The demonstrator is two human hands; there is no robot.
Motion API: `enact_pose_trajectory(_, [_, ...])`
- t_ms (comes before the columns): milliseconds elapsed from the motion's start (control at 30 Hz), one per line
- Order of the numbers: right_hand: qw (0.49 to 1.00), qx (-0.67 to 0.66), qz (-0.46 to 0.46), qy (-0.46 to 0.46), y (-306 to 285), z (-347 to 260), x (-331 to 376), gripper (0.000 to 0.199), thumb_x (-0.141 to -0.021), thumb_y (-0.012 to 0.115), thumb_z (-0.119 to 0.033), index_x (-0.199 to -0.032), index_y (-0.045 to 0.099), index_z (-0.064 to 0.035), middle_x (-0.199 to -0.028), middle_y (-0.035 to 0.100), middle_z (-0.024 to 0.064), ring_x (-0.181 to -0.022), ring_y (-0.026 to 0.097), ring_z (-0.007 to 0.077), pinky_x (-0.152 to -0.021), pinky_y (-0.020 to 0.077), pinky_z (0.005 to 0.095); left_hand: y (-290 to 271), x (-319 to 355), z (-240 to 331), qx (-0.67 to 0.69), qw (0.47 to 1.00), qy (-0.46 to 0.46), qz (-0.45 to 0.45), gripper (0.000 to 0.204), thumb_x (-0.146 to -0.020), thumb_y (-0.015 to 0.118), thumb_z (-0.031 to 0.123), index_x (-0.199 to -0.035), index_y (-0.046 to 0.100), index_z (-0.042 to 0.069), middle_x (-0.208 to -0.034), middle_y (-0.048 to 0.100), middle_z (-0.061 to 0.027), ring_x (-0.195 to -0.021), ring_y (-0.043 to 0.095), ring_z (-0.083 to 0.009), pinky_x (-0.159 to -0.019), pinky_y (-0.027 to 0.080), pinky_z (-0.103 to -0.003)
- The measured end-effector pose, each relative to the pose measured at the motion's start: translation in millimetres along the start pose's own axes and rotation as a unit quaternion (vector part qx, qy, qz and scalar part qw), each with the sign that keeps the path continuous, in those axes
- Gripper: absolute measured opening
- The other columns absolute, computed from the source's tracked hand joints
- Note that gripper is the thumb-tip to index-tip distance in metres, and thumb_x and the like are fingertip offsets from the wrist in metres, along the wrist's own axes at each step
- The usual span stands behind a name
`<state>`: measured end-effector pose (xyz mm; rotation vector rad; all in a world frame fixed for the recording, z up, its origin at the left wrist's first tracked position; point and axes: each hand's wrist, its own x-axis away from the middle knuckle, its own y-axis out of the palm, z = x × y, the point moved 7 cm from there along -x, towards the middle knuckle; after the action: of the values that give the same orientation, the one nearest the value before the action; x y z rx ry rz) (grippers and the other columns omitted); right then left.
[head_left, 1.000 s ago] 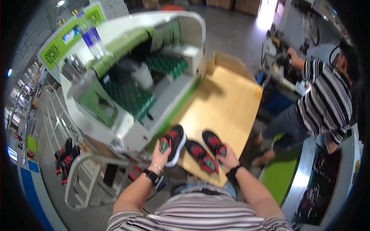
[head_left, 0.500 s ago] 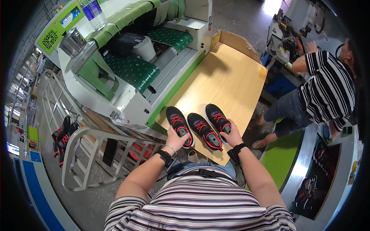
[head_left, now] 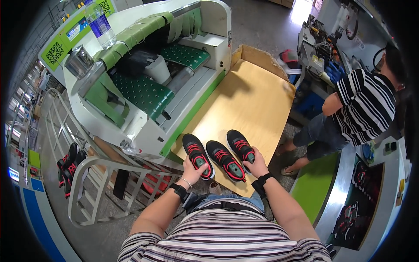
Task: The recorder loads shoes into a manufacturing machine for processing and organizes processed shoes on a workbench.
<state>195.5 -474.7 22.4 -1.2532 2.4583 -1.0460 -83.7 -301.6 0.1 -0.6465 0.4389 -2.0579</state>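
Three black sneakers with red laces, red trim and dark green insides lie side by side on a wooden board, toes pointing away from me. My left hand (head_left: 193,170) is closed round the heel of the left sneaker (head_left: 193,146), thumb at its opening. At the heel of the right sneaker (head_left: 238,142), my right hand (head_left: 257,164) grips with its thumb in the opening. The middle sneaker (head_left: 221,156) rests between them, touched by neither hand as far as I can see.
The wooden board (head_left: 248,100) has a cardboard edge at its far end. To its left stands a white and green machine with a perforated green belt (head_left: 148,94). A metal rack (head_left: 98,163) holds more sneakers (head_left: 70,168). A co-worker (head_left: 362,105) stands at the right.
The view has shifted, so the board, sneakers and machine sit lower in the picture. Both hands keep their hold on the outer sneakers. The co-worker's arm has come down from the equipment.
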Motion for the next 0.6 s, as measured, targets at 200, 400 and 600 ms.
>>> enact_pose_trajectory(200, [1.000,0.000,-0.003,-0.006,1,4,3,0.083,-0.074,0.080,-0.022,-0.144,0.037,-0.0052,-0.128,0.053,0.0269,-0.119,0.053,0.0428,-0.101,0.0442,0.0460,-1,3,6,-0.033,0.999,-0.025,-0.010,0.101,-0.078,0.077,0.050,-0.145,0.025,-0.004,-0.132,0.037,-0.0285,-0.127,0.040,-0.0395,-0.109,0.035,-0.044])
enact_pose_trajectory(400, [0.999,-0.007,-0.030,0.016,-6,0,6,0.081,-0.078,0.078,-0.023,-0.145,0.035,-0.0056,-0.127,0.053,0.0274,-0.118,0.053,0.0437,-0.101,0.0438,0.0464,-23,-36,38,-0.028,0.991,0.040,0.123,0.078,-0.081,0.074,0.042,-0.136,0.040,-0.003,-0.131,0.038,-0.0273,-0.121,0.043,-0.0447,-0.108,0.035,-0.047])
enact_pose_trajectory(600, [0.986,-0.127,-0.104,0.035,-22,-1,-5,0.078,-0.081,0.076,-0.023,-0.144,0.035,-0.0045,-0.125,0.057,0.0253,-0.119,0.057,0.0379,-0.100,0.0452,0.0405,-7,-121,106,-0.128,0.984,0.095,0.078,0.066,-0.077,0.075,0.029,-0.132,0.047,0.004,-0.131,0.040,-0.0244,-0.123,0.043,-0.0431,-0.106,0.037,-0.047])
